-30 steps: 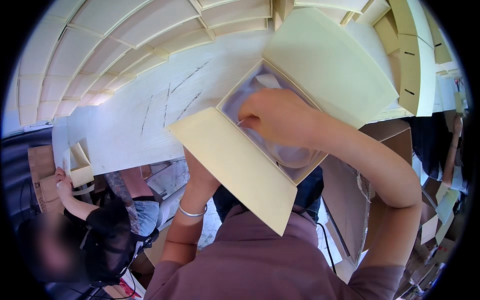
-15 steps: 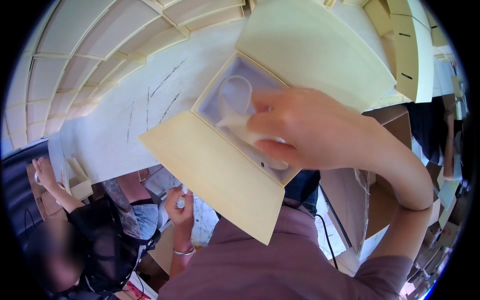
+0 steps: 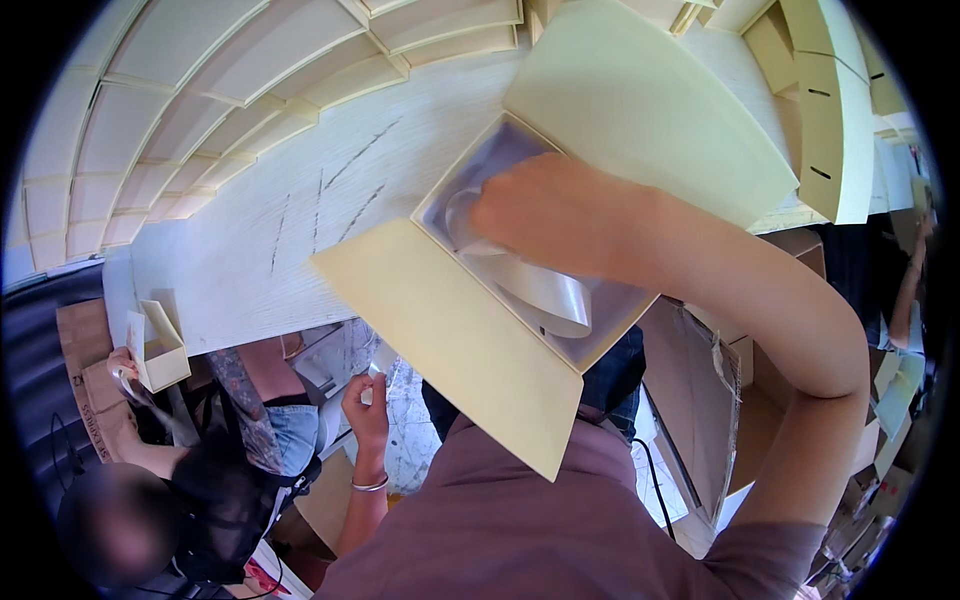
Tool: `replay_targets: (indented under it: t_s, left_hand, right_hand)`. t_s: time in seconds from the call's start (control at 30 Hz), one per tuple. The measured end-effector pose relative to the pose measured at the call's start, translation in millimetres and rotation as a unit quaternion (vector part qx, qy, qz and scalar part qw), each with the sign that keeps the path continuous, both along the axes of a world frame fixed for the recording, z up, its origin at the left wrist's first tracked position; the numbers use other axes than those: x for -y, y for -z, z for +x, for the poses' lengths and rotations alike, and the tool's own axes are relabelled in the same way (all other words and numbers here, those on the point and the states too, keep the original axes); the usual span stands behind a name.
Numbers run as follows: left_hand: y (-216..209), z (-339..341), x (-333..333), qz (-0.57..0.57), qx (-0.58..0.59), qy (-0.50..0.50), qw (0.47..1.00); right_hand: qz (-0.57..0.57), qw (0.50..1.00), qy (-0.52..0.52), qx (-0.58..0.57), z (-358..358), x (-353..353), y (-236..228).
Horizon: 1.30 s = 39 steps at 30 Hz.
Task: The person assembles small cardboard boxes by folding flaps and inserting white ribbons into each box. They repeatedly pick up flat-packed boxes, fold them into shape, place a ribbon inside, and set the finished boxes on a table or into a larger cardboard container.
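Observation:
A cream box (image 3: 470, 272) lies on the table with its two lid flaps, a wide one (image 3: 650, 120) and a narrower one (image 3: 455, 330), spread apart. Inside its pale lilac interior, a shiny whitish ribbon (image 3: 545, 292) curls, with a loop on the far side of my knuckles. My right hand (image 3: 545, 215) is curled over the inside of the box, closed at the ribbon; its fingertips are hidden beneath it. Below the table edge, my left hand (image 3: 368, 412), with a silver bangle on the wrist, pinches a whitish strip (image 3: 380, 358) whose kind is unclear.
Stacked cream box parts (image 3: 200, 80) line the back left; more boxes (image 3: 825, 120) stand at the back right. A co-worker (image 3: 210, 500) at the left handles a small cream box (image 3: 160, 350). An open brown carton (image 3: 690, 400) stands beside me on the right.
My right hand has moved up and left inside the box, and the ribbon's near end bulges into a wider curl. The co-worker's hand is now at the small box.

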<state>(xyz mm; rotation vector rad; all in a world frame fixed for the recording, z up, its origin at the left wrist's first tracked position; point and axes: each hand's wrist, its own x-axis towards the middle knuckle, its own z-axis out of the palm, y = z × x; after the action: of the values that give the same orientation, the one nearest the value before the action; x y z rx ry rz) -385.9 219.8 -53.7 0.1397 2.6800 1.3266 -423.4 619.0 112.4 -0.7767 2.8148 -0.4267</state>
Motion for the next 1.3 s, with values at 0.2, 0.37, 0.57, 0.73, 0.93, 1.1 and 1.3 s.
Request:
replay_targets:
  t_s: [0.2, 0.37, 0.57, 0.73, 0.93, 1.1, 1.3]
  left_hand:
    - [-12, -6, -9, -0.009, -0.018, 0.020, 1.000]
    - [-18, -13, -27, 0.018, -0.041, 0.045, 0.998]
    - [-20, -12, -27, 0.050, -0.034, 0.034, 0.998]
    - [-24, -8, -33, 0.040, -0.053, 0.044, 0.997]
    - [-20, 1, -33, 0.010, -0.052, 0.045, 0.998]
    - [-56, 0, -47, 0.003, -0.096, 0.018, 0.995]
    - [-101, -10, -78, 0.043, -0.154, 0.104, 0.982]
  right_hand:
    - [-0.195, 0.919, 0.268, -0.213, 34, -35, -70]
    - [-0.312, 0.871, 0.360, -0.124, 59, -137, -100]
    - [-0.221, 0.944, 0.170, -0.177, 62, -53, -107]
    - [-0.039, 0.947, 0.121, -0.296, 19, -18, -79]
    - [0.091, 0.987, 0.101, -0.084, -83, 20, -24]
    - [0.059, 0.978, 0.158, -0.120, -124, 47, 24]
    - [-0.032, 0.990, 0.121, -0.063, -127, 47, 16]
